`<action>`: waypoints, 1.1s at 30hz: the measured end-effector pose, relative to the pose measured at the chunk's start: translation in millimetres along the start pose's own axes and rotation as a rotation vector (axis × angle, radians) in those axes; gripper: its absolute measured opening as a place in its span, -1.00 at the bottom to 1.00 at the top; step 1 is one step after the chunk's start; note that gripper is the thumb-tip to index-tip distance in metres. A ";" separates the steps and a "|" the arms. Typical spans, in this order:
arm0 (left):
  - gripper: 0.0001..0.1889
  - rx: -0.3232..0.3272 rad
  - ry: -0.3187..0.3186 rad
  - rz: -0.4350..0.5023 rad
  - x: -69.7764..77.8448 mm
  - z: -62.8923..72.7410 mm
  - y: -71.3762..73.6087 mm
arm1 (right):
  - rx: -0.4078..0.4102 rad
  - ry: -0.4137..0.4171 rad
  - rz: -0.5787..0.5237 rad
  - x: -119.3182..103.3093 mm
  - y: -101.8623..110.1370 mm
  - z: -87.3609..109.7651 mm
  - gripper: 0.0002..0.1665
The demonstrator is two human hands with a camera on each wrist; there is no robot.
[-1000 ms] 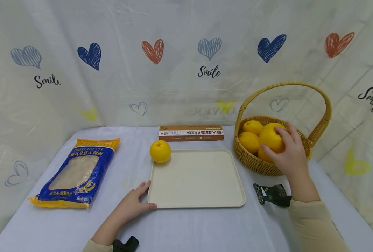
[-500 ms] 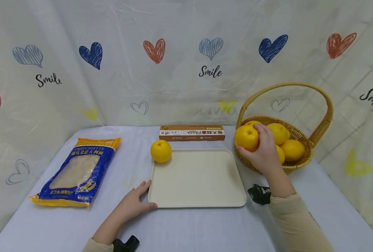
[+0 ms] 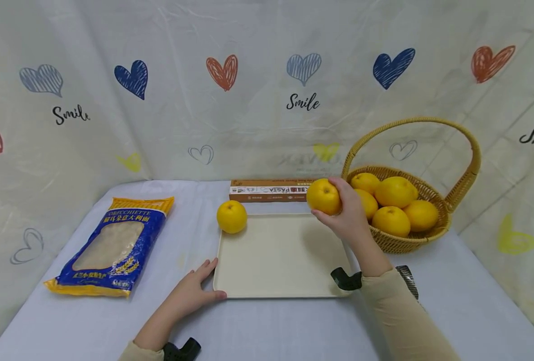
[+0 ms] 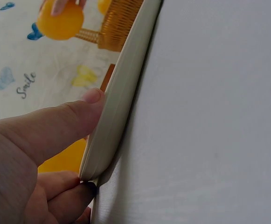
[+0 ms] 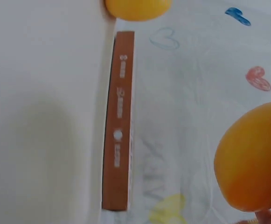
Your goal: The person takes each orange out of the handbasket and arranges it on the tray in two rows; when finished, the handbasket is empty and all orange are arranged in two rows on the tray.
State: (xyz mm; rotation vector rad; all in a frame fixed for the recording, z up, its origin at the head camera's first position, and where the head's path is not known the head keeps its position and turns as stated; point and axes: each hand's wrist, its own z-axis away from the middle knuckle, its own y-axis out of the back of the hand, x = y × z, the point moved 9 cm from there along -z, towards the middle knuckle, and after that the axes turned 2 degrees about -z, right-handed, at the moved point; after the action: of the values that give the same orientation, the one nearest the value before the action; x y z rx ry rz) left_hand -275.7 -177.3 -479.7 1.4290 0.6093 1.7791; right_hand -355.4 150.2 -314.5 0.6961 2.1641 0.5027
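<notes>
My right hand [image 3: 350,213] grips a round yellow-orange fruit [image 3: 323,196] and holds it in the air above the far right part of the cream tray [image 3: 271,265]. The same smooth fruit [image 5: 254,161] fills the right edge of the right wrist view. A second fruit [image 3: 232,217] sits at the tray's far left corner. My left hand [image 3: 190,293] lies at the near left corner, its thumb [image 4: 65,126] along the front rim and its fingers at the left side. Several more fruits [image 3: 390,221] lie in the wicker basket [image 3: 402,244] at the right.
A blue and yellow pasta bag [image 3: 109,245] lies at the left. Behind the tray is a brown pasta box [image 3: 267,190], partly hidden by the held fruit. The basket's tall handle [image 3: 411,120] arches up. A dark patterned object [image 3: 408,281] shows beside the right sleeve.
My right hand has lifted the fruit out of the basket and carried it left, over the tray. The left hand keeps its place at the tray's corner.
</notes>
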 end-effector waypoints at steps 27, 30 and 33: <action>0.02 -0.005 0.010 -0.005 0.3 0.6 0.3 | -0.302 -0.476 -0.300 18.3 -150.2 11.4 -0.04; 0.01 -0.004 0.003 -0.002 -0.2 0.7 0.4 | -0.306 -0.529 -0.329 21.4 -158.1 13.7 -0.03; 0.00 0.001 -0.003 -0.001 -0.9 0.2 0.1 | -0.311 -0.553 -0.338 23.7 -164.5 15.0 -0.03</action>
State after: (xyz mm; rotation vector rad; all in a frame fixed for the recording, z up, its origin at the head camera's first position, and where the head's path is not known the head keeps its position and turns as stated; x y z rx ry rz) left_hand -275.5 -178.1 -480.1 1.4317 0.6085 1.7757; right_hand -407.6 40.1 -428.6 0.2465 1.5905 0.3950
